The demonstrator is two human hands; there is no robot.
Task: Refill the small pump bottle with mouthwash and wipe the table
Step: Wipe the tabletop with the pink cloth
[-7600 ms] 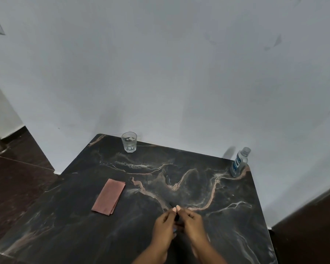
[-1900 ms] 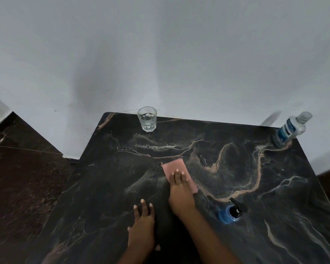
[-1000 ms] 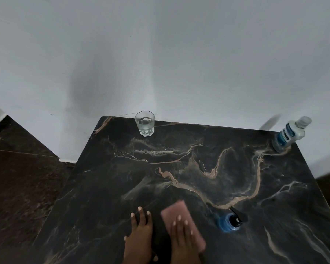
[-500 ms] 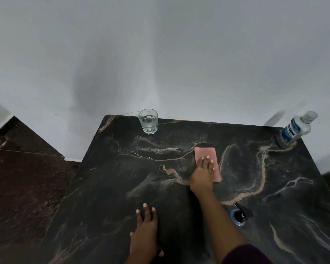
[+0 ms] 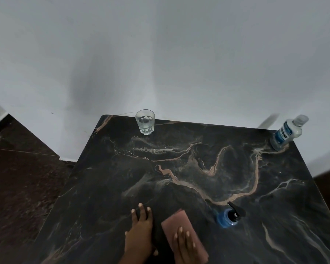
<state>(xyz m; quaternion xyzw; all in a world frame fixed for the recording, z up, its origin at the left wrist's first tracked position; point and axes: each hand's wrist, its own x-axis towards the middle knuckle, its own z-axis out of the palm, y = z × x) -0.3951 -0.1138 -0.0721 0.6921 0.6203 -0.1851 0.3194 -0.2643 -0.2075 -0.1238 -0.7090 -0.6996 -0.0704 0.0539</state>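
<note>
Two bare hands rest near the front edge of a dark marble-patterned table point(image 5: 198, 149) pushed against a pale wall. Toward the back left corner stands a clear drinking glass point(image 5: 144, 121), upright, with a little clear liquid in it. Farther forward, the left hand point(image 5: 140, 235) lies flat and open on the bare tabletop, fingers spread, holding nothing. Just beside it, the right hand point(image 5: 185, 248) presses flat on a folded pink cloth point(image 5: 181, 225); the fingers are extended on top of the cloth, pinning it down rather than closing around it. The cloth is a rectangle whose long axis runs from the front edge toward the back, tilted slightly left at its far end. To the right of the cloth, near but not touching, stands the small blue pump bottle point(image 5: 226, 219), upright, black pump fitted, nozzle pointing toward the back left. At the back right corner stands the mouthwash bottle point(image 5: 286, 132), cap on.

Judging by the capped bottles, the refill looks finished and wiping is underway; the rest of the tabletop may remain to be wiped.
</note>
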